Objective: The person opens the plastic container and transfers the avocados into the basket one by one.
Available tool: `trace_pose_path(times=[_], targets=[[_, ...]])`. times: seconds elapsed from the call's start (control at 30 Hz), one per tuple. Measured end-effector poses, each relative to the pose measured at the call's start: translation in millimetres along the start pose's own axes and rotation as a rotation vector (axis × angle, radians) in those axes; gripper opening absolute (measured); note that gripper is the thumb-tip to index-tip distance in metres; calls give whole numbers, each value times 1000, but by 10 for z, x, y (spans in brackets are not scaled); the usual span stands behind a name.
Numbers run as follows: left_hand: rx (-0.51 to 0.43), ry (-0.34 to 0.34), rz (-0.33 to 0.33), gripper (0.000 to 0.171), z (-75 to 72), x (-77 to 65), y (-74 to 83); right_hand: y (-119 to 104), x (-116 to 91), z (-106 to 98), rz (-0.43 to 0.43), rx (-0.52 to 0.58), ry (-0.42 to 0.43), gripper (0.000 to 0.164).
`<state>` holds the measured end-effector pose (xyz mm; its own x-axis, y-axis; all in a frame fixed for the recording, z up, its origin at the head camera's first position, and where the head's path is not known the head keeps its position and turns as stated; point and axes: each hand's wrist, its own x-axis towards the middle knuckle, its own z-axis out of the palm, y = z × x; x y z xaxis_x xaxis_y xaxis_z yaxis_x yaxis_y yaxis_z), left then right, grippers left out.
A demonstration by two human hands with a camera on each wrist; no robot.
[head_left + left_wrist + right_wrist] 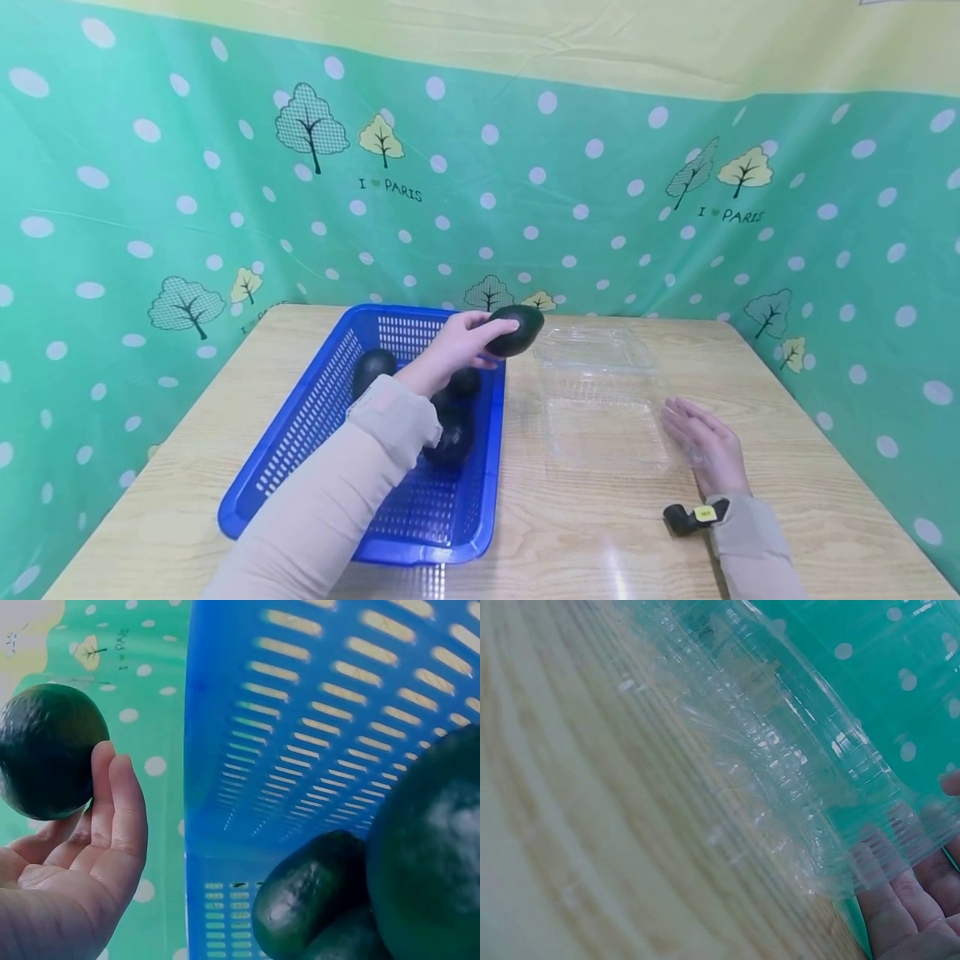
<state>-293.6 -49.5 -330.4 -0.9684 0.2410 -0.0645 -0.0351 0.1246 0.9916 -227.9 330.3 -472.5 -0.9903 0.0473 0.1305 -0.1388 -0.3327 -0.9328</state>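
Note:
A dark green avocado (525, 330) is gripped between the thumb and fingers of my left hand (459, 337), above the far right rim of the blue basket (487, 500). The left wrist view shows the same avocado (49, 750) at the fingertips of the left hand (97, 877). Several more avocados (450, 437) lie in the basket, partly hidden by the left sleeve. A clear plastic clamshell box (607, 437) stands unfolded to the right, its lid (592, 346) at the back. My right hand (708, 446) rests its extended fingers against the box's right side, seen through the plastic box (795, 765).
The wooden table (570, 533) carries the basket on the left and the box at centre right. Behind it hangs a green dotted cloth (525, 200) with printed trees. A black strap with a small device (686, 518) is on the right wrist.

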Motion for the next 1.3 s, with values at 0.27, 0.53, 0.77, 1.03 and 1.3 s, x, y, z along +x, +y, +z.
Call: trace_pose_path(times=[0.27, 0.53, 0.77, 1.03, 1.3], targets=[[-3, 23, -21, 50, -119, -22, -76, -2, 2, -4, -11, -9, -12, 32], [21, 28, -31, 50, -195, -41, -137, -12, 2, 9, -3, 2, -6, 28], [32, 15, -24, 48, -236, -63, -153, -20, 0, 14, 9, -17, 4, 29], [81, 7, -13, 47, -279, -95, -174, -18, 11, 13, 18, -20, 10, 27], [104, 9, -17, 51, -353, -117, -227, -15, 18, 10, 27, -37, 23, 29]])
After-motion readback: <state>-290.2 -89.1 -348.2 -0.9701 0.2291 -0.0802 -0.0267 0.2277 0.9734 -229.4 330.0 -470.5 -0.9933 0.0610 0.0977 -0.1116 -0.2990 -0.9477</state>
